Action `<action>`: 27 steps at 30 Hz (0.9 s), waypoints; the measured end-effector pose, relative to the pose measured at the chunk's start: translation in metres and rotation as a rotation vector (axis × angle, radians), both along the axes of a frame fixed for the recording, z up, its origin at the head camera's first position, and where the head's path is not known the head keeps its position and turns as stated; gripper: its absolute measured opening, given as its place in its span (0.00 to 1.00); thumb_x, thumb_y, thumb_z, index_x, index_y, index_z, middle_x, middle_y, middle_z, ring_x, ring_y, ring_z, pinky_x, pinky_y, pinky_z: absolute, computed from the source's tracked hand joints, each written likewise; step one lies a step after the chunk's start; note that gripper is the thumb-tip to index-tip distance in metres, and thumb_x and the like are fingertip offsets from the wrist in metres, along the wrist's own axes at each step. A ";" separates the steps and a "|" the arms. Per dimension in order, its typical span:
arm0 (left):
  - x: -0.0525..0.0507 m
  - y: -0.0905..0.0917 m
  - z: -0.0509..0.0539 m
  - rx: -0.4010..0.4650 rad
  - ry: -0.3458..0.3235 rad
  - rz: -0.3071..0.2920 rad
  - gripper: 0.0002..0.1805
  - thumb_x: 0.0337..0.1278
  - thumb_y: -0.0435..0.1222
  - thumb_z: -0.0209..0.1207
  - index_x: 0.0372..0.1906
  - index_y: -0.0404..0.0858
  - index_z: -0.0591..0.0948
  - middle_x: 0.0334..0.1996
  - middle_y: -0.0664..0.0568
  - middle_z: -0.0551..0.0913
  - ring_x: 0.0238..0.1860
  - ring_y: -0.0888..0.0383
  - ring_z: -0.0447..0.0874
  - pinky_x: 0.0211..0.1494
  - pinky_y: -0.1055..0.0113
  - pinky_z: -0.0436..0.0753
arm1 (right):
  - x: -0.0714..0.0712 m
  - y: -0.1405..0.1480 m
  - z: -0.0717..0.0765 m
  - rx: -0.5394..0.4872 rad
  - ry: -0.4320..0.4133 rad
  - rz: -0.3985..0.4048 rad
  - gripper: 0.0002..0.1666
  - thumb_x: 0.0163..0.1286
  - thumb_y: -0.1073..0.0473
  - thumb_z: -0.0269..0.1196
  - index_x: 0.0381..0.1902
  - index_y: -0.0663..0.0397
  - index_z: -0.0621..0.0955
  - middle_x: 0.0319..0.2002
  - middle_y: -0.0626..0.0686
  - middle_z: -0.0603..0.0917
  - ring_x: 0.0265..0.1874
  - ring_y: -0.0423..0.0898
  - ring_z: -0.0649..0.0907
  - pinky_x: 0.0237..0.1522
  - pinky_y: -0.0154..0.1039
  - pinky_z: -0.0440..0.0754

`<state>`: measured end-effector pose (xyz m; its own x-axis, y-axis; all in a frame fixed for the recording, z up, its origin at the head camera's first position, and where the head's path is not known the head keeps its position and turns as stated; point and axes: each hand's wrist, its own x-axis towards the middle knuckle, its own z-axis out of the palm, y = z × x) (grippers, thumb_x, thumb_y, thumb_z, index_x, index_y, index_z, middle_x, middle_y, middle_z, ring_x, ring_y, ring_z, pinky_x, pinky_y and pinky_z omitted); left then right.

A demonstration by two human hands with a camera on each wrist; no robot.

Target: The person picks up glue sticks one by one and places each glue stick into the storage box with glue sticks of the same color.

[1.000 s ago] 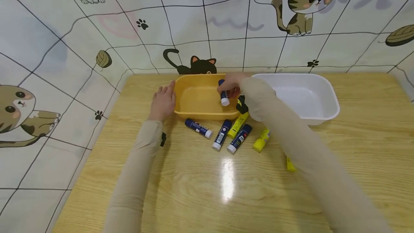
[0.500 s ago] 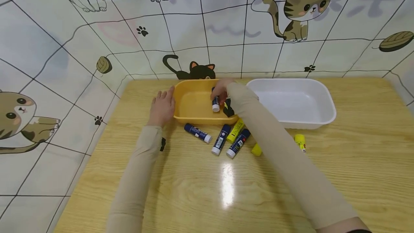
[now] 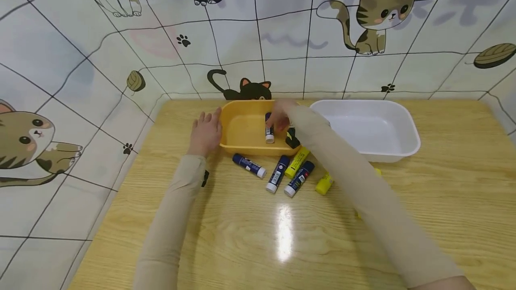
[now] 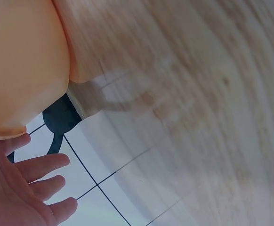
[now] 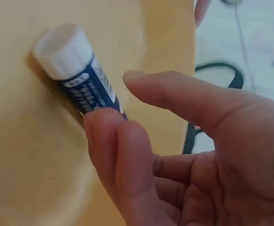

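A blue glue stick with a white cap (image 3: pixel 269 136) lies in the right part of the yellow basin (image 3: pixel 258 150). Over it is my right hand (image 3: pixel 280 117). In the right wrist view the thumb (image 5: pixel 160 89) stands apart from the glue stick (image 5: pixel 94 87), while the fingertips cover its lower end; whether they touch it I cannot tell. My left hand (image 3: pixel 204 134), fingers spread, rests against the basin's left end. The left wrist view has those fingers (image 4: pixel 43 167) extended beside the basin's outer wall (image 4: pixel 26 61).
In front of the basin lie blue glue sticks (image 3: pixel 249 165) and yellow ones (image 3: pixel 324 184), several in all. My right sleeve partly hides some yellow ones. A white basin (image 3: pixel 363 135) stands to the right. A cat-patterned wall (image 3: pixel 282 66) borders the table (image 3: pixel 242 236) behind.
The right hand moved left with the glue stick and lowered it into the yellow basin; its thumb has now come away from the stick. The left hand stays at the basin's end.
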<state>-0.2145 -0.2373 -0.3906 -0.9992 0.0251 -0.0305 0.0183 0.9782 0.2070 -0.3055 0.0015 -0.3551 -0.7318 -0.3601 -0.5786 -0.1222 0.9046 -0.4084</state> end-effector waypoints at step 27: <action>-0.001 0.003 0.001 -0.048 0.010 -0.019 0.28 0.75 0.40 0.32 0.76 0.39 0.53 0.73 0.34 0.53 0.73 0.38 0.46 0.72 0.43 0.47 | 0.104 0.094 0.051 -0.092 0.415 0.031 0.19 0.64 0.48 0.65 0.29 0.59 0.78 0.23 0.52 0.77 0.22 0.47 0.74 0.23 0.37 0.69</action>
<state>-0.2155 -0.2343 -0.3899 -0.9988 0.0428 -0.0218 0.0388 0.9865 0.1594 -0.2020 0.0955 -0.3046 -0.8839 -0.4220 -0.2015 -0.3199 0.8599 -0.3978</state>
